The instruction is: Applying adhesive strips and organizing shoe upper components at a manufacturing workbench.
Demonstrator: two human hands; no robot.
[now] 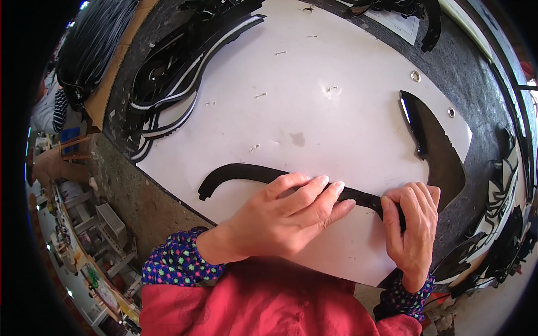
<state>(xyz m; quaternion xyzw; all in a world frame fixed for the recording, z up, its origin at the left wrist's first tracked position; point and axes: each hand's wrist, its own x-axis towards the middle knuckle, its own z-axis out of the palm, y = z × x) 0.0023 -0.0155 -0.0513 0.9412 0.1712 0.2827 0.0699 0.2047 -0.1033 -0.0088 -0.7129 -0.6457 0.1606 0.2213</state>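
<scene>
**Two hands on a curved black strip near the sheet's lower edge**

In the head view, a curved black strip point(238, 171) lay across the lower part of a white work sheet point(347, 123). Its hooked, notched left end was uncovered, near the sheet's lower left edge. The left hand point(280, 215) rested palm down over the strip's middle, fingers extended and side by side rather than clenched. The right hand point(413, 229) had its thumb and curled fingers closed on the strip's right end, hiding most of it.

Room was tightest on the right: a broad glossy black panel point(440, 140), jagged along one edge, lay just beyond the right hand and reached across the sheet's right edge. Whether the knuckles touched it could not be told. Two metal eyelets point(412, 74) ran along the sheet's upper right border, beside the dark tabletop point(482, 95).

Away from the person, a wide stretch of sheet, marked by short slits and a greyish stain, separated the strip from a pile of white-lined black strips point(162, 78) at the upper left. The sheet's near edge ran close to the red garment point(263, 297), leaving a narrow margin below the hands.
</scene>
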